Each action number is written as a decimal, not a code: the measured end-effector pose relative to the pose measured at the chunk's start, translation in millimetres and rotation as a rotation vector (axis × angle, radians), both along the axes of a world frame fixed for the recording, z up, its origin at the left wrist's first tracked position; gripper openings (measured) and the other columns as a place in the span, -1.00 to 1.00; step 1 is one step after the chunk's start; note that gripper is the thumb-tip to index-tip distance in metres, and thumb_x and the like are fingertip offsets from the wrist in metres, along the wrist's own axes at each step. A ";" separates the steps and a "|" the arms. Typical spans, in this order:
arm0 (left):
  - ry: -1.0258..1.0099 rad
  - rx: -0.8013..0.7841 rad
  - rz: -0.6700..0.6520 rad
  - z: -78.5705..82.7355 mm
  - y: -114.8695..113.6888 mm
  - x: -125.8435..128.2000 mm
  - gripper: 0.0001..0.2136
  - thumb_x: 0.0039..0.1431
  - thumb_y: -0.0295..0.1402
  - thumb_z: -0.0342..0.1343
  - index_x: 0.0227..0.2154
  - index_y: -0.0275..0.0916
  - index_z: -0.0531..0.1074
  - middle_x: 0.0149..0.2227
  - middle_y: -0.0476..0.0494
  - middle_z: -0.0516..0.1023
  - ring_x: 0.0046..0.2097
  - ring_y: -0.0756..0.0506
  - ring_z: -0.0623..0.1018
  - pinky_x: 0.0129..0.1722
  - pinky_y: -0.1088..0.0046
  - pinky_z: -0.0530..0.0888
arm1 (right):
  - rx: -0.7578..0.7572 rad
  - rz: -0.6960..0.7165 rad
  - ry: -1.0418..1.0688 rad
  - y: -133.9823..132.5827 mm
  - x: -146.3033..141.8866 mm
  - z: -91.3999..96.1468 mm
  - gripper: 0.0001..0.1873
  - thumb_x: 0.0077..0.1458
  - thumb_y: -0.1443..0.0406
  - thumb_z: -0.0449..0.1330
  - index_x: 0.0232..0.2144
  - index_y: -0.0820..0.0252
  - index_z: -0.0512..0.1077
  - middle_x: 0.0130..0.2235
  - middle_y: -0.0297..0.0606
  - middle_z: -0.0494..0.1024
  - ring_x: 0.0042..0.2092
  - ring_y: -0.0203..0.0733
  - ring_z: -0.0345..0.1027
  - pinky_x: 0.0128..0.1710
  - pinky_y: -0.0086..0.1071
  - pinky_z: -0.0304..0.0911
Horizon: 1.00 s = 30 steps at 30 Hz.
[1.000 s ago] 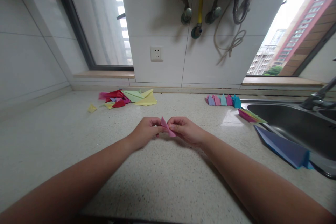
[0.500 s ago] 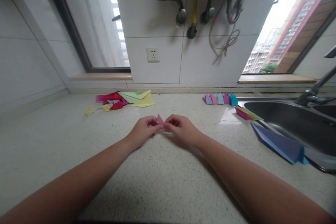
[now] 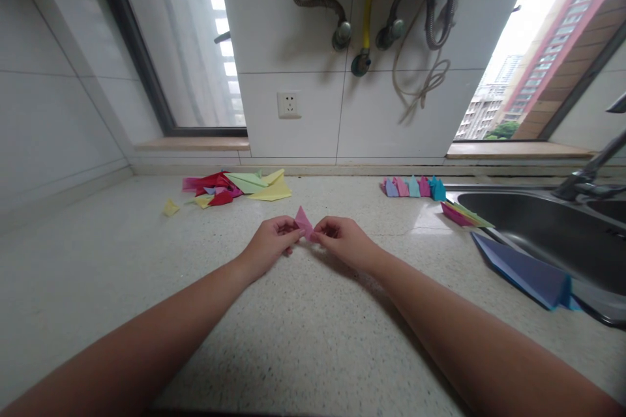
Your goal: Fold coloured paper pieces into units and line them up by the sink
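Observation:
A small piece of folded pink paper (image 3: 304, 221) is held a little above the counter (image 3: 293, 332), its pointed tip facing up and away. My left hand (image 3: 276, 238) pinches its left side between thumb and fingers. On the right, my right hand (image 3: 341, 241) pinches the lower right corner. The fingertips of both hands cover parts of the paper's lower edge, so its full shape is hidden.
Folded coloured papers (image 3: 229, 186) lie heaped at the back left, with a small yellow paper (image 3: 171, 207) beside them. Small paper figures (image 3: 413, 187) stand in a row at back right. A blue paper plane (image 3: 525, 270) lies by the sink (image 3: 513, 215).
The pink paper has turned so more of its pointed face shows between my hands. My right fingers have shifted slightly to its corner. The whole view has moved a little.

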State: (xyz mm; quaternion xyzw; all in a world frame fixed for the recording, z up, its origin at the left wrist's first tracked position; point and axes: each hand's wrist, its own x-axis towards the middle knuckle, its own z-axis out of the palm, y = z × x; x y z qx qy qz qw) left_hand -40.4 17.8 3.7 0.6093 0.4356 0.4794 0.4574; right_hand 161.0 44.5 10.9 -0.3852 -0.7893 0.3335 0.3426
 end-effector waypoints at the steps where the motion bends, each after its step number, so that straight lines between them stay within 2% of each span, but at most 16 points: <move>1: -0.004 0.000 0.005 -0.2 0.2 -0.1 -0.76 0.05 -0.19 0.28 -0.37 -0.29 0.51 -0.42 -0.04 0.48 -0.48 0.05 0.39 -0.54 0.53 0.36 | 0.003 -0.002 -0.005 0.1 -0.1 -0.2 -0.80 0.11 0.19 0.22 -0.35 0.21 0.54 -0.41 -0.27 0.55 -0.40 -0.29 0.30 -0.40 -0.41 0.15; 11: -0.099 -0.046 0.047 -2.3 4.9 -6.3 -0.73 0.06 -0.15 0.26 -0.34 -0.29 0.51 -0.46 -0.07 0.51 -0.53 0.05 0.41 -0.57 0.55 0.33 | -0.061 0.034 -0.004 7.0 4.4 -2.5 -0.79 0.11 0.22 0.18 -0.36 0.24 0.54 -0.43 -0.26 0.55 -0.43 -0.30 0.30 -0.41 -0.42 0.16; 18: -0.125 -0.054 0.032 -4.1 6.3 -6.6 -0.66 0.05 -0.13 0.27 -0.23 -0.30 0.53 -0.35 -0.15 0.54 -0.40 -0.01 0.48 -0.57 0.56 0.35 | -0.014 -0.015 -0.016 8.5 2.2 -1.4 -0.81 0.10 0.24 0.18 -0.37 0.23 0.55 -0.41 -0.25 0.57 -0.42 -0.29 0.33 -0.39 -0.41 0.17; 21: -0.110 -0.063 0.019 -4.2 5.7 -6.8 -0.61 0.04 -0.15 0.28 -0.14 -0.31 0.52 -0.26 -0.21 0.55 -0.32 -0.05 0.50 -0.55 0.54 0.38 | 0.045 -0.091 -0.035 4.3 2.4 7.4 -0.81 0.10 0.24 0.17 -0.39 0.22 0.54 -0.41 -0.25 0.58 -0.40 -0.27 0.34 -0.37 -0.39 0.17; 24: -0.067 -0.083 -0.005 -3.9 3.2 -7.0 -0.59 0.03 -0.17 0.29 -0.10 -0.30 0.51 -0.28 -0.20 0.55 -0.31 -0.06 0.50 -0.50 0.51 0.39 | 0.129 -0.202 -0.105 -1.7 11.6 19.5 -0.83 0.10 0.25 0.18 -0.39 0.19 0.55 -0.40 -0.25 0.59 -0.40 -0.26 0.35 -0.37 -0.38 0.17; 27: 0.010 -0.103 -0.050 -4.4 1.3 -7.0 -0.63 0.04 -0.19 0.28 -0.12 -0.29 0.53 -0.29 -0.18 0.55 -0.31 -0.05 0.49 -0.45 0.50 0.39 | 0.211 -0.299 -0.232 -6.3 35.8 30.7 -0.84 0.11 0.27 0.19 -0.37 0.17 0.56 -0.38 -0.23 0.61 -0.39 -0.25 0.38 -0.37 -0.37 0.16; 30: 0.080 -0.107 -0.076 -5.5 0.7 -6.6 -0.64 0.05 -0.17 0.26 -0.14 -0.29 0.53 -0.30 -0.17 0.55 -0.31 -0.07 0.49 -0.42 0.48 0.38 | 0.270 -0.446 -0.361 -9.2 73.8 38.2 -0.83 0.14 0.26 0.17 -0.35 0.16 0.56 -0.33 -0.20 0.62 -0.35 -0.21 0.41 -0.35 -0.37 0.16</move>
